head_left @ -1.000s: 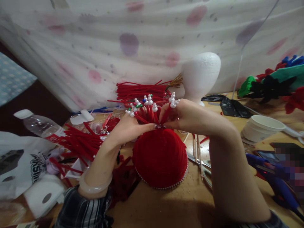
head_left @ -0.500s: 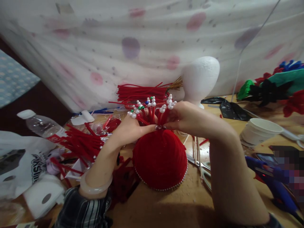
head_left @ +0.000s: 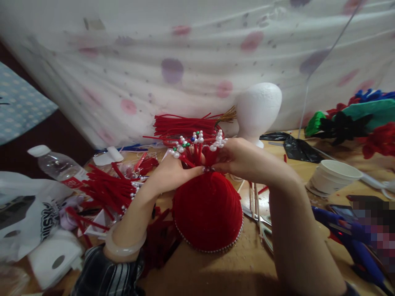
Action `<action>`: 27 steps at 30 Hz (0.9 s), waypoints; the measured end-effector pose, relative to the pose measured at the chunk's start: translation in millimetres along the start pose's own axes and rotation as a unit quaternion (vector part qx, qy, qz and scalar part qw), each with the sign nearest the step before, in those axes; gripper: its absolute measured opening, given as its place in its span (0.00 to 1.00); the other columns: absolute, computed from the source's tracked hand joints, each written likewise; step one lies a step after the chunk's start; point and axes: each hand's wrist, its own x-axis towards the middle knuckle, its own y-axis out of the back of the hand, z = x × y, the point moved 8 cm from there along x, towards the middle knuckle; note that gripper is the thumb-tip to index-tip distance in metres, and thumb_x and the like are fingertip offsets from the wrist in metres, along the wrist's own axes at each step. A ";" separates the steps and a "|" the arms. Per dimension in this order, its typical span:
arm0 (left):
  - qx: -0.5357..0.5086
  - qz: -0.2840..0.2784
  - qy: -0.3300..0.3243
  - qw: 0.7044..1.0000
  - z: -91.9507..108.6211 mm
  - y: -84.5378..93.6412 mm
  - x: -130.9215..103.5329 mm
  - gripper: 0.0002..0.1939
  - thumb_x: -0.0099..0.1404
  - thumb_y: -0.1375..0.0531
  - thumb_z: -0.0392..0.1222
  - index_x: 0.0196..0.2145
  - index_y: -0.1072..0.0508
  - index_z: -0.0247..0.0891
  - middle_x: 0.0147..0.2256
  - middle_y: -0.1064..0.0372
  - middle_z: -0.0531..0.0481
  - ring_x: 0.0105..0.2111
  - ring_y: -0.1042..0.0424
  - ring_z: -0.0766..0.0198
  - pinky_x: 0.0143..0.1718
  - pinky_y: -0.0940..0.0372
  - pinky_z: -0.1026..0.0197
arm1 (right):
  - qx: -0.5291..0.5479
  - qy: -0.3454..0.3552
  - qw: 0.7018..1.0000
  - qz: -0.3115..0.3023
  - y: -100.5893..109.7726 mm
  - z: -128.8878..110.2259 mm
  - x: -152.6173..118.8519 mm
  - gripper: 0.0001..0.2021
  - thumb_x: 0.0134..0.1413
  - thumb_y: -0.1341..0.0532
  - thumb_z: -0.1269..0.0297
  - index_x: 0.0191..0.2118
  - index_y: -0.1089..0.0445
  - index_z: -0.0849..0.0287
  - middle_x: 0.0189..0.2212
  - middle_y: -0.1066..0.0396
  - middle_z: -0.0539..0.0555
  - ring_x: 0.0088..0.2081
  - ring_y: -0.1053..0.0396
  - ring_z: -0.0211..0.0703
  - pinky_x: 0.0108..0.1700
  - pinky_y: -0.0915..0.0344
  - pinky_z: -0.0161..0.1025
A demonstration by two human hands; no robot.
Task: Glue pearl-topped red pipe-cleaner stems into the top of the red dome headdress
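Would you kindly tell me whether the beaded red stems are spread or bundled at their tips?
Spread: the beaded red stems fan out, their outermost bead clusters apart.

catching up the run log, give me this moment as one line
left hand: pinching bead-tipped red stems; right hand: pinching them too; red dome: below both hands, bead-edged

Qty: 2 hands, i.e. L hand (head_left: 168, 170) & R hand (head_left: 245, 160); 1 red dome (head_left: 208, 213); 1 held bunch (head_left: 197, 156) of bead-tipped stems, indiv. no. unclear (overlap); 2 other stem bundles, back (head_left: 182, 125) & left (head_left: 108, 187); 1 wht foam head (head_left: 259, 109); 1 plastic btl (head_left: 60, 165); 1 glue gun (head_left: 350, 234); 1 pr scissors (head_left: 248, 211); 1 blk flower (head_left: 344, 127); 1 bangle (head_left: 125, 247).
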 end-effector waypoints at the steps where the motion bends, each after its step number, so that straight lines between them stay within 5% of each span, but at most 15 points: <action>1: -0.005 -0.013 -0.003 1.000 0.6 -2.4 0.2 0.03 0.57 0.34 0.41 0.31 0.23 0.42 0.35 0.20 0.54 0.38 0.22 0.57 0.45 0.30 0.57 | -0.002 -0.002 1.000 0.003 0.6 0.2 -0.2 0.05 0.50 0.39 0.70 0.31 0.24 0.60 0.25 0.26 0.49 0.28 0.35 0.37 0.29 0.44 0.35; 11: 0.010 0.014 -0.020 1.000 6.8 -3.6 -0.7 0.07 0.60 0.35 0.45 0.30 0.25 0.39 0.31 0.22 0.52 0.33 0.24 0.59 0.38 0.30 0.58 | 0.015 0.023 0.999 0.030 7.0 -9.9 -5.1 0.08 0.51 0.40 0.72 0.37 0.25 0.59 0.33 0.23 0.50 0.33 0.30 0.39 0.34 0.39 0.34; 27: -0.039 0.044 -0.050 0.997 5.6 -1.8 1.1 0.05 0.61 0.36 0.40 0.28 0.28 0.39 0.31 0.24 0.53 0.33 0.26 0.62 0.40 0.32 0.58 | 0.027 0.011 0.999 0.039 7.5 -3.0 -3.0 0.05 0.50 0.38 0.68 0.32 0.25 0.61 0.25 0.26 0.48 0.28 0.33 0.37 0.29 0.43 0.34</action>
